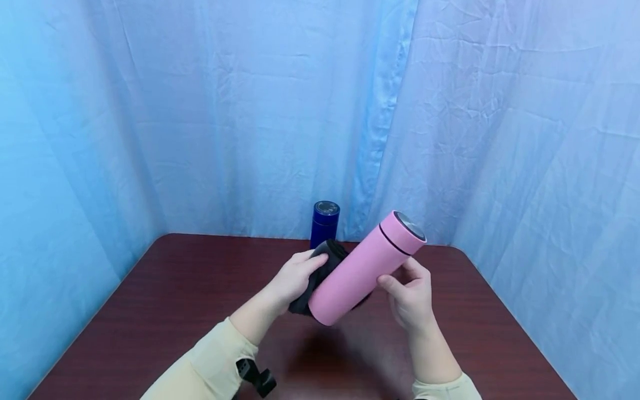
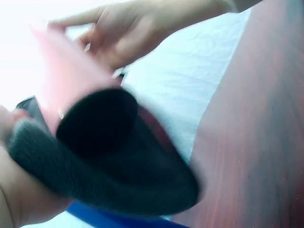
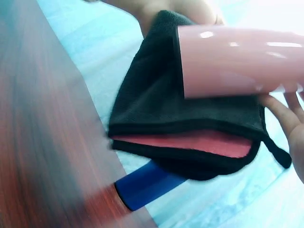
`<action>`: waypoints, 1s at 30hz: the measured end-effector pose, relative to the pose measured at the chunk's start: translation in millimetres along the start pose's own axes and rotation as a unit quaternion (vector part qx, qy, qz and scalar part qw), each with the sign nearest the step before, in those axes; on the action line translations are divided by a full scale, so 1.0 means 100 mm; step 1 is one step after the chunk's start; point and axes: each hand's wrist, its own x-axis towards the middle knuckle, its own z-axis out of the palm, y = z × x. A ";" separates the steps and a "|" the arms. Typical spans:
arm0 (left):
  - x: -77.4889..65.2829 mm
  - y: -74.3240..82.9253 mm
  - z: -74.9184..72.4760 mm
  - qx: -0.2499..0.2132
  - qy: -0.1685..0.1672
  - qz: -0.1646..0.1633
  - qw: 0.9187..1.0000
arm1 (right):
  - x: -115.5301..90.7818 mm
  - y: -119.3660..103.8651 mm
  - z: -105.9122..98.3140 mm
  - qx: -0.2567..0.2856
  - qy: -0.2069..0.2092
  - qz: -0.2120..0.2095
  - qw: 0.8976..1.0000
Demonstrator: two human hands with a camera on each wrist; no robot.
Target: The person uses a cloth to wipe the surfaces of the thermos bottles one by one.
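Note:
A pink thermos bottle (image 1: 360, 272) with a silver-topped lid is held tilted above the table, lid up to the right. My right hand (image 1: 414, 294) grips it on its right side, below the lid, thumb in front and fingers behind. With my left hand (image 1: 292, 280) I hold a folded dark grey cloth (image 3: 147, 99) against the lower part of the bottle. The cloth has black edging, a small loop and a pink inner side. In the left wrist view, the bottle's dark base (image 2: 99, 121) faces the camera, blurred.
A blue thermos bottle (image 1: 325, 225) stands upright at the back of the dark red-brown table (image 1: 200, 289), its lower part hidden behind the cloth. Light blue curtains (image 1: 250, 111) hang behind the table and on both sides.

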 end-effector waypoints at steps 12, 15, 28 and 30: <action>-0.09 -0.12 -0.10 -0.044 -0.014 -0.005 0.999 | 0.03 -0.07 -0.13 0.058 0.102 0.011 0.993; -0.13 -0.06 -0.01 0.008 0.010 0.104 0.995 | 0.03 -0.06 -0.11 -0.009 0.164 0.042 0.985; -0.02 0.09 0.28 0.216 0.079 0.363 0.903 | -0.04 0.05 0.15 -0.136 0.093 0.179 0.970; -0.03 0.03 0.23 0.233 0.078 0.327 0.913 | -0.03 0.03 0.13 -0.118 0.091 0.178 0.973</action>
